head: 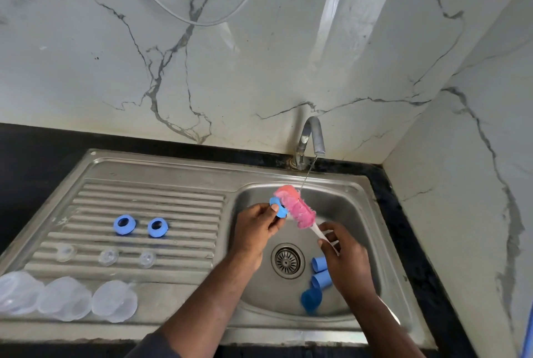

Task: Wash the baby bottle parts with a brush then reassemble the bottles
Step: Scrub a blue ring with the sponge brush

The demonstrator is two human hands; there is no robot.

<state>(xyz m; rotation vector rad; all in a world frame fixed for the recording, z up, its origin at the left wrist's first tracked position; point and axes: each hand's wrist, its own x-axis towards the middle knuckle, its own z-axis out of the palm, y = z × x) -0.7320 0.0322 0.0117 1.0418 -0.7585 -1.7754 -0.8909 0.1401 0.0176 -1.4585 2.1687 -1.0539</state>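
Observation:
My left hand point(256, 225) pinches a blue bottle ring point(277, 207) over the sink basin point(340, 210). My right hand point(343, 259) grips the white handle of a pink bottle brush point(294, 207), whose bristles press against the ring. A thin stream of water runs from the tap point(310, 138) just past the brush tip. Two more blue rings point(124, 225) point(157, 227) lie on the drainboard. Below them lie three clear nipples point(108, 256). Three clear bottles point(65, 298) lie on their sides at the front left. Three blue caps point(320, 279) sit in the basin beside the drain point(287, 261).
The steel sink sits in a black counter point(34, 150), with marble-patterned walls behind and to the right. A grey hose point(202, 21) loops on the back wall. The ribbed drainboard point(150, 201) fills the left half.

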